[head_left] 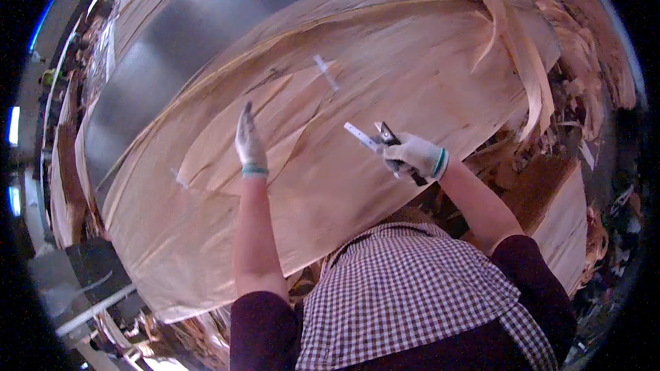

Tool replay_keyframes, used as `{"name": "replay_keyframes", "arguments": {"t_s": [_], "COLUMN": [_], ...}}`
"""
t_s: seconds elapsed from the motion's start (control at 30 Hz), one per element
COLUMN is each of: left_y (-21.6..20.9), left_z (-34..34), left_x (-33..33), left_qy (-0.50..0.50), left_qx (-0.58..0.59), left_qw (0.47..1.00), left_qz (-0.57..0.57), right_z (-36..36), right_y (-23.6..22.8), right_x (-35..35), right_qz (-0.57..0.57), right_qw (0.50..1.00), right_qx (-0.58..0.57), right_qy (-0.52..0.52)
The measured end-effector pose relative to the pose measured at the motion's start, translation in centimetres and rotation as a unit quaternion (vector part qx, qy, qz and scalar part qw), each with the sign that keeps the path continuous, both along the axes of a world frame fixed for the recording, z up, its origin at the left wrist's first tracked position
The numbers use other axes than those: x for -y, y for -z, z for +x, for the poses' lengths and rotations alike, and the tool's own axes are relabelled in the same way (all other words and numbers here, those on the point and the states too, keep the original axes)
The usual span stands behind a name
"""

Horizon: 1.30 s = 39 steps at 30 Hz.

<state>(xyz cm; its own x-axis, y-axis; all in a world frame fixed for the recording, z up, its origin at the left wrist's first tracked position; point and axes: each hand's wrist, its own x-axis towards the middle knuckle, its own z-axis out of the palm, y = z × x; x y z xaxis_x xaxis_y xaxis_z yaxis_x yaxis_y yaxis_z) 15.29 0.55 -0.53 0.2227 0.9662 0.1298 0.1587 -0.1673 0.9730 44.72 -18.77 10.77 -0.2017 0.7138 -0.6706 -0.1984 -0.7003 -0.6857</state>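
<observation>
A large sheet of thin tan wood veneer (357, 185) is spread out in front of me. Near its middle lies a leaf-shaped veneer piece (227, 137), with a whitish tape strip (326, 73) at its far tip and another pale strip (179, 178) at its near left end. My left hand (248, 140), in a white glove with a green cuff, is over this piece, fingers stretched out and edge-on. In my gloved right hand (412, 153) is a black-and-silver utility knife (388, 134). A short white tape strip (361, 135) sticks out from the same fingers.
A curled veneer strip (526, 62) lies across the sheet's right end. Torn veneer scraps (577, 55) pile up along the right side. Beyond the sheet is a grey metal surface (199, 20); more veneer (69, 165) stands at the far left, near a dark box-like object (98, 261).
</observation>
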Motion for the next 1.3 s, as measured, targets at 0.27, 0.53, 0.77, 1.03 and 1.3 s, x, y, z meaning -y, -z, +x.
{"name": "replay_keyframes", "arguments": {"t_s": [0.27,0.53,0.77,1.03,1.3], "left_y": [-3.0,-0.7,-0.5,-4.8,-0.5], "left_z": [-8.7,-5.4,-3.9,-4.1,-4.0], "left_x": [13.1,13.2,13.9,8.5,-2.2], "left_qy": [-0.062,0.025,-0.013,0.098,0.075], "left_qx": [-0.31,-0.56,-0.597,-0.521,-0.514], "left_qw": [0.936,0.821,0.793,0.842,0.831], "left_qz": [0.154,0.109,0.124,0.102,0.201], "right_z": [-12.6,-18.2,-14.9,-5.8,-11.7], "right_y": [1.6,6.5,7.6,3.0,0.8], "right_x": [-3.3,-1.7,-2.6,-5.1,-19.0], "right_qz": [0.032,-0.129,0.167,0.107,0.128], "right_qw": [0.971,0.986,0.932,0.98,0.989], "right_qx": [-0.237,-0.099,0.236,0.137,0.059], "right_qy": [-0.023,-0.037,-0.217,-0.095,0.033]}}
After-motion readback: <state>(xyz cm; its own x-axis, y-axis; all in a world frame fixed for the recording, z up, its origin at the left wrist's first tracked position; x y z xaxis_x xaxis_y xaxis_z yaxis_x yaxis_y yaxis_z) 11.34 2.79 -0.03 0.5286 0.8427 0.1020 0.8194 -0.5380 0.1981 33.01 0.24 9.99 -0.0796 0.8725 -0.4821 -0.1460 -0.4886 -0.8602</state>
